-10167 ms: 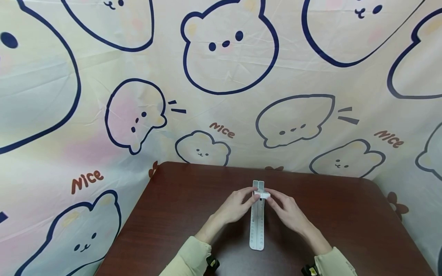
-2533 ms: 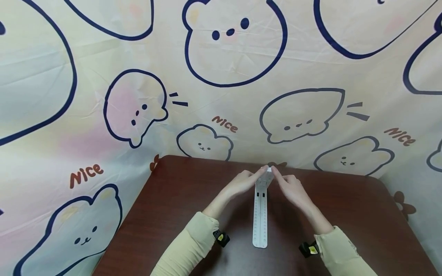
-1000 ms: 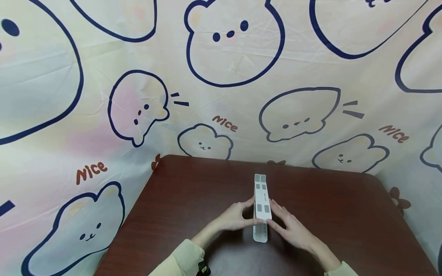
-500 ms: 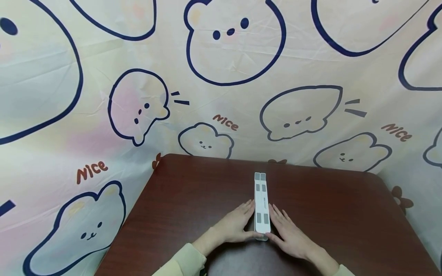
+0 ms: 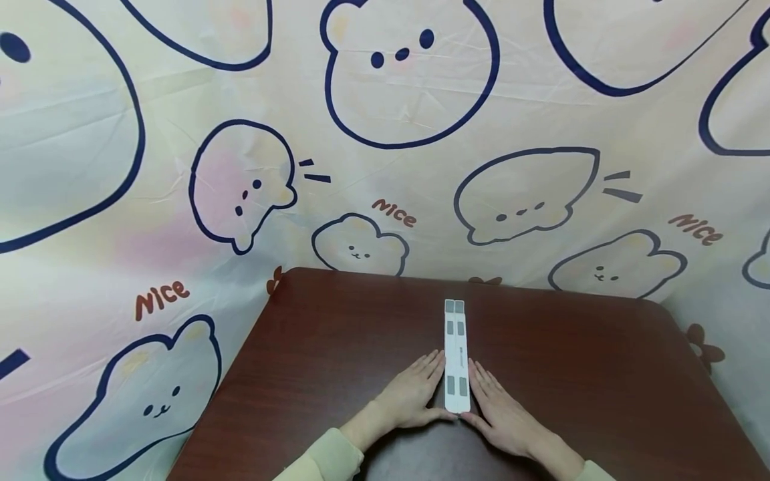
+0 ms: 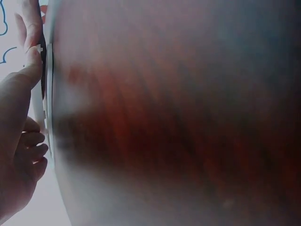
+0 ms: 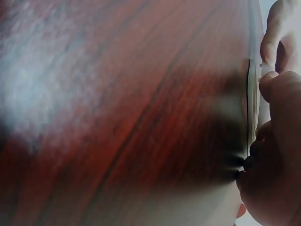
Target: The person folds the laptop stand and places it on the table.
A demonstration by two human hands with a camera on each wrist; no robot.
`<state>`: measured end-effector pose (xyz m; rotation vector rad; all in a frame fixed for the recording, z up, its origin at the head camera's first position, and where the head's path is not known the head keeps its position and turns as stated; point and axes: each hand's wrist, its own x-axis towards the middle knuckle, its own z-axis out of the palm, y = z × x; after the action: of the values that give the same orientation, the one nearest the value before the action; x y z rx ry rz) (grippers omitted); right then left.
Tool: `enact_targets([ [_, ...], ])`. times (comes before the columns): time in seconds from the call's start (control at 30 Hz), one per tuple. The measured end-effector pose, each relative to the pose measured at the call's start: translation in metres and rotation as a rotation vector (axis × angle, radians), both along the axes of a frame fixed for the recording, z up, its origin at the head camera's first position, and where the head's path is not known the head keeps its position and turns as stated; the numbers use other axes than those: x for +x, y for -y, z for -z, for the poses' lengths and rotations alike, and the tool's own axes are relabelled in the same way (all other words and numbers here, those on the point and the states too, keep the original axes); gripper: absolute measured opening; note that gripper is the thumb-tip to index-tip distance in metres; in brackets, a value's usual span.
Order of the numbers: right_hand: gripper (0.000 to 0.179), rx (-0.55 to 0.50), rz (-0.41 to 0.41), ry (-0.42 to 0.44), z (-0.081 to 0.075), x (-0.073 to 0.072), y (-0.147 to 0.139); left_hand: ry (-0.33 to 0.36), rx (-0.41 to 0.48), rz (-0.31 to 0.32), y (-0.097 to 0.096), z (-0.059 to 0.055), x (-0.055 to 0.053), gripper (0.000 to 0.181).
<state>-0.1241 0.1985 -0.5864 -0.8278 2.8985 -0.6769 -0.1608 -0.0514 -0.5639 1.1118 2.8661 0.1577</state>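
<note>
A white foldable laptop stand [image 5: 457,361], folded into a narrow bar with grey rubber pads on top, lies lengthwise on the table. My left hand [image 5: 409,391] lies along its left side, fingers extended against the edge and thumb reaching to the near end. Mirroring it, my right hand [image 5: 505,411] rests along the right side, its thumb at the same near end. In the left wrist view the stand's edge [image 6: 50,103] shows side-on beside the thumb and fingers. The right wrist view shows the thin layered edge [image 7: 252,103] close to the table, partly covered by the fingers.
The dark brown wooden table [image 5: 337,321] has rounded far corners. Behind and beside it hangs a pale cloth [image 5: 421,187] printed with cartoon bears. Light-coloured sleeves [image 5: 325,457] cover the forearms.
The stand's upper part, raised at the far end earlier, has swung toward me and now lies flat on the lower part. Both hands came nearer with it, and their fingers straightened along the sides.
</note>
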Motion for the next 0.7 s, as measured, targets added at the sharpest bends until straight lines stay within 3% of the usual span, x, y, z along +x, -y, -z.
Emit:
enact_targets([
  [0.27, 0.084, 0.019, -0.013, -0.091, 0.0044, 0.0043, 0.0012, -0.019, -0.012, -0.008, -0.0006, 0.0063, 0.0042, 0.108],
  [0.5, 0.083, 0.022, -0.011, -0.083, 0.0078, 0.0049, 0.0028, -0.036, -0.011, -0.011, 0.0003, 0.0052, 0.007, 0.108],
  [0.7, 0.085, -0.004, 0.018, -0.054, 0.0089, 0.0039, 0.0005, 0.024, 0.0, -0.028, 0.0038, 0.0023, 0.0049, 0.105],
])
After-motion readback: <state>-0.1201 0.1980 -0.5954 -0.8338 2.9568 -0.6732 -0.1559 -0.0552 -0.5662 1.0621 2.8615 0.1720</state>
